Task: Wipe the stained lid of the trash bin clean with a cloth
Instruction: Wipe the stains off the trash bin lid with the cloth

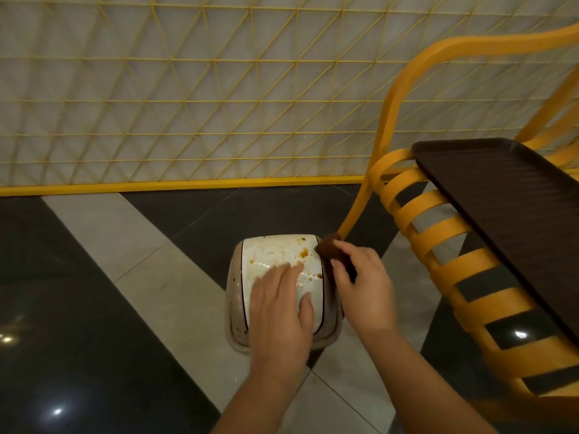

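Observation:
A small beige trash bin (pixel 235 311) stands on the floor in the middle of the head view. Its white swing lid (pixel 275 252) carries orange-brown stains, mostly near the far right corner. My left hand (pixel 279 311) lies flat on the near part of the lid with its fingers straight. My right hand (pixel 363 283) grips a dark brown cloth (pixel 332 249) at the lid's right edge, and the cloth touches the far right corner.
A yellow slatted chair (pixel 438 245) stands close on the right with a dark brown tray (pixel 507 195) lying on its seat. A yellow mesh fence (pixel 188 104) runs along the back. The floor is grey and black tile (pixel 94 292).

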Demonstrator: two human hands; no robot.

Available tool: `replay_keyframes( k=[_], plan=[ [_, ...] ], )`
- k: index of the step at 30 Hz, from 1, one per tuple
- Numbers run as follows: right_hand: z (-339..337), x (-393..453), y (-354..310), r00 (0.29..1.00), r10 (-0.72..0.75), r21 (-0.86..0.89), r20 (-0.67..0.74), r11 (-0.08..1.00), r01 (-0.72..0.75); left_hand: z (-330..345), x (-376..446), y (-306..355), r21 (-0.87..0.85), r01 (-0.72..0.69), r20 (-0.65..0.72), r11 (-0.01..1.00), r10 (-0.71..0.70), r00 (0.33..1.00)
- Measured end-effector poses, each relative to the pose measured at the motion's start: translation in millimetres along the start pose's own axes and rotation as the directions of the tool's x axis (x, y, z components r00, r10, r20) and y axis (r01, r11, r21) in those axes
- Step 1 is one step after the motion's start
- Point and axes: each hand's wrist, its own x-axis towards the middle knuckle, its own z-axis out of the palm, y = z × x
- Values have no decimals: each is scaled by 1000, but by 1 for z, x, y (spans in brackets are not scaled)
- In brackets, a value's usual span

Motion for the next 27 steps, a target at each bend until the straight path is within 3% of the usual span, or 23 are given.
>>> replay_keyframes(
  k=[4, 9, 17, 24, 27],
  plan=[
    [3, -7, 15, 988, -112, -111, 104, 986, 123, -3, 48, -20, 326, -198, 225, 924, 127, 966],
    [-17, -46, 45, 935, -298, -117, 193, 939, 324, -1, 71, -31, 478, -296, 327, 827, 145, 934],
    [0, 10, 12, 974, -195, -113, 114, 972, 207, -1, 68, -25, 504, -236, 301, 831, 87, 950],
    [-9, -56, 36, 967, -181, 19, 181, 983, 181, -2, 67, -22, 464, -222, 328, 857, 66, 942],
    [0, -33, 30, 983, -141, 59, 121, 989, 135, -2, 67, -22, 450, -208, 319, 869, 62, 946]
  ],
)
